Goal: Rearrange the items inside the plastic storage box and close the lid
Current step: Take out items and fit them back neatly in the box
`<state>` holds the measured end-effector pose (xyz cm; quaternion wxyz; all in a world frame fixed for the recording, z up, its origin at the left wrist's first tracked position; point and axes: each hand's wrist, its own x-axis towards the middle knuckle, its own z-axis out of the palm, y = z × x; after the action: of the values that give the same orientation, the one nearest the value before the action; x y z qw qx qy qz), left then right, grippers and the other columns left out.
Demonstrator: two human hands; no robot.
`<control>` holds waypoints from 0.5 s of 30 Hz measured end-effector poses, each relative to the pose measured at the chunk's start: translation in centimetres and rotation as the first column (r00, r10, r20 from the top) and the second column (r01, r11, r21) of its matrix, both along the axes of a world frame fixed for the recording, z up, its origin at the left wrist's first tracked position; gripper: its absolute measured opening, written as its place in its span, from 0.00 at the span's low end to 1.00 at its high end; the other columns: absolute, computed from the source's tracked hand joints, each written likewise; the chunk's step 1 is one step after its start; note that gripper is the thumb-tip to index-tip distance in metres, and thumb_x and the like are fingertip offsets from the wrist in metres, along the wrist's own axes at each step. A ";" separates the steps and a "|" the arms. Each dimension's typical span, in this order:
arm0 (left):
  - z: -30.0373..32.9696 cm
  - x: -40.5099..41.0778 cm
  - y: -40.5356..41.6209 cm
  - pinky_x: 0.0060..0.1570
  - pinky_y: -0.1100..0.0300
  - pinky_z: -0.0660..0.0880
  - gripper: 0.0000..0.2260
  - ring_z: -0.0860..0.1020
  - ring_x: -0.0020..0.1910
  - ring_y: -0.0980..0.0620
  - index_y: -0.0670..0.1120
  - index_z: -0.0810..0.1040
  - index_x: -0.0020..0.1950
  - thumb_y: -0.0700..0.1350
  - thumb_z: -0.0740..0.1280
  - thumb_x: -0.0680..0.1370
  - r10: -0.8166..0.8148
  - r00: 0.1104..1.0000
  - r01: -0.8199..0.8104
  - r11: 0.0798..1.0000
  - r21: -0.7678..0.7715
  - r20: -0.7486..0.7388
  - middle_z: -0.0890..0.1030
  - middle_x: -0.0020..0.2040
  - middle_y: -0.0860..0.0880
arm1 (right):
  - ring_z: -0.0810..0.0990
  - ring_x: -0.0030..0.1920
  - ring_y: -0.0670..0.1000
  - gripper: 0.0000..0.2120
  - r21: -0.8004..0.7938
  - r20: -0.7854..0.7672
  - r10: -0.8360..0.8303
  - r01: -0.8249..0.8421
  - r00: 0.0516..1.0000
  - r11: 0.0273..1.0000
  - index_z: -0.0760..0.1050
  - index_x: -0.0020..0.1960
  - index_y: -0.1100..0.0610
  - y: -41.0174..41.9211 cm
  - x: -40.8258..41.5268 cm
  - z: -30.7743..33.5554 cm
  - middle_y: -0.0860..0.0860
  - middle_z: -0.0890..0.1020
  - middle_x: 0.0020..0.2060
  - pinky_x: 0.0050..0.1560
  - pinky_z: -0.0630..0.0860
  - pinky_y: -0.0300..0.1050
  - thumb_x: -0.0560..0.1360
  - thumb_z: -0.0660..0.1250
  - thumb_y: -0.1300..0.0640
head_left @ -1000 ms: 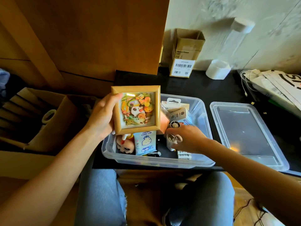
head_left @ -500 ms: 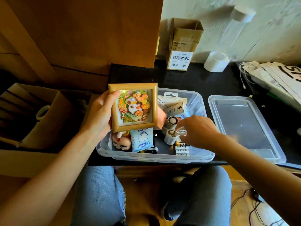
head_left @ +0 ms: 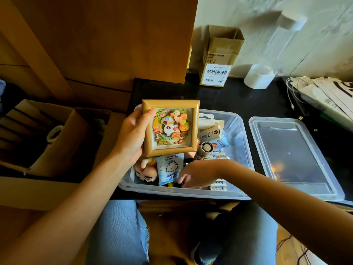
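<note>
My left hand [head_left: 131, 134] grips a small wooden picture frame [head_left: 170, 128] with a colourful cartoon picture, held upright above the left end of the clear plastic storage box [head_left: 239, 131]. My right hand [head_left: 198, 175] reaches down into the box's near side, fingers pointing left toward a blue wet wipes pack [head_left: 169, 169]; whether it holds anything is hidden. A doll head [head_left: 146, 173], a small fan [head_left: 206, 148], small cartons [head_left: 210, 132] and batteries [head_left: 218, 186] lie in the box. The clear lid [head_left: 290, 155] lies flat to the right of the box.
The box sits on a black table [head_left: 238, 96] above my knees. At the back stand a tall cardboard box [head_left: 219, 58] and a white roll [head_left: 258, 76]. Papers and cables [head_left: 321, 96] lie far right. An open cardboard box [head_left: 47, 136] is on the left.
My right hand has moved from the middle of the box, by the small cylinders, down and left toward the near side beside the wet wipes pack. The frame stays held up.
</note>
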<state>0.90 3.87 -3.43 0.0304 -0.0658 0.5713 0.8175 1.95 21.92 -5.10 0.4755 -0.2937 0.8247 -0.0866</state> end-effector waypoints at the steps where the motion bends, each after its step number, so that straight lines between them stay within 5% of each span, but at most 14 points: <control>1: 0.0 -0.1 0.2 0.40 0.57 0.80 0.10 0.83 0.48 0.51 0.51 0.78 0.53 0.50 0.67 0.73 -0.007 1.000 0.007 1.000 -0.002 -0.003 0.85 0.47 0.50 | 0.80 0.46 0.50 0.18 0.001 0.042 -0.020 0.020 0.999 1.000 0.68 0.69 0.53 -0.2 -0.3 -0.5 0.54 0.77 0.61 0.47 0.75 0.38 0.80 0.59 0.53; 4: 0.1 -0.6 0.7 0.41 0.57 0.80 0.10 0.83 0.49 0.51 0.51 0.77 0.54 0.50 0.67 0.73 -0.025 1.000 0.025 1.000 -0.017 -0.002 0.85 0.48 0.50 | 0.79 0.42 0.49 0.23 -0.014 0.101 -0.035 0.036 0.994 0.999 0.64 0.71 0.45 -0.5 -0.6 -1.4 0.56 0.78 0.57 0.42 0.78 0.38 0.78 0.62 0.58; 6: 0.2 -0.9 0.9 0.41 0.57 0.80 0.11 0.83 0.49 0.51 0.51 0.78 0.54 0.50 0.67 0.73 -0.027 1.000 0.027 0.999 -0.031 -0.001 0.85 0.49 0.50 | 0.79 0.46 0.50 0.23 -0.014 -0.095 0.097 -0.099 0.991 0.995 0.66 0.69 0.42 -0.6 -0.4 -2.0 0.53 0.79 0.55 0.45 0.78 0.43 0.76 0.63 0.57; 9: 0.2 -1.1 1.1 0.40 0.58 0.80 0.07 0.83 0.48 0.51 0.51 0.78 0.52 0.49 0.67 0.75 -0.027 1.000 0.027 0.999 -0.042 -0.001 0.85 0.47 0.51 | 0.76 0.55 0.53 0.22 -0.002 -0.425 0.294 -0.325 0.856 0.946 0.67 0.67 0.41 -0.6 0.2 -3.2 0.50 0.78 0.58 0.50 0.74 0.45 0.75 0.64 0.52; 13: 0.1 -1.3 1.4 0.40 0.58 0.80 0.08 0.83 0.47 0.52 0.59 0.82 0.44 0.47 0.65 0.78 -0.026 1.000 0.026 0.999 -0.047 -0.008 0.85 0.46 0.52 | 0.79 0.52 0.56 0.24 0.004 -0.570 0.346 -0.419 0.745 0.908 0.64 0.70 0.43 -0.4 0.3 -4.3 0.52 0.81 0.53 0.44 0.70 0.43 0.75 0.64 0.48; 15: 0.1 -1.4 1.6 0.40 0.58 0.80 0.12 0.83 0.47 0.52 0.63 0.82 0.41 0.47 0.64 0.78 -0.035 0.999 0.034 0.998 -0.045 -0.023 0.85 0.45 0.53 | 0.79 0.50 0.57 0.24 0.009 -0.572 0.360 -0.433 0.737 0.901 0.65 0.69 0.45 -0.5 0.2 -4.5 0.53 0.81 0.50 0.49 0.73 0.46 0.75 0.65 0.48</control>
<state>-0.47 5.43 -3.30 0.0363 -0.0468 0.5908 0.8047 2.14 21.40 -9.55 0.2006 -0.5041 0.8382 0.0558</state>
